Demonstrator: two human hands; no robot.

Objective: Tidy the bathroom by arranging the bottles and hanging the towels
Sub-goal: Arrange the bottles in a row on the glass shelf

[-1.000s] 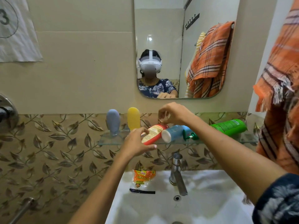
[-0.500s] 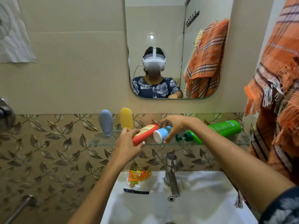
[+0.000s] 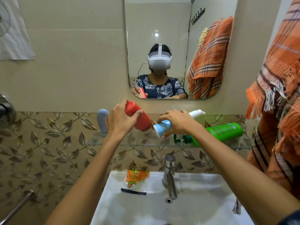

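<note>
My left hand point(image 3: 119, 122) grips a red bottle point(image 3: 139, 116) and holds it tilted above the glass shelf point(image 3: 123, 142). My right hand point(image 3: 177, 123) grips a blue and white bottle point(image 3: 162, 128), tipped with its white cap end toward me. A green pump bottle point(image 3: 222, 131) lies on its side on the shelf under my right forearm. A grey-blue tube point(image 3: 102, 121) stands upright at the shelf's left end; the yellow tube beside it is hidden behind my left hand. An orange plaid towel point(image 3: 279, 88) hangs at the right.
Above the shelf a mirror point(image 3: 175, 46) reflects me and the towel. Below are a white sink point(image 3: 186, 200) with a chrome tap point(image 3: 169, 176) and an orange scrub pad packet point(image 3: 135, 181) on its rim. A metal rail point(image 3: 16, 207) runs along the lower left.
My left hand has lifted the red bottle off the shelf and tilted it up. My right hand has closed round the blue and white bottle and raised its far end.
</note>
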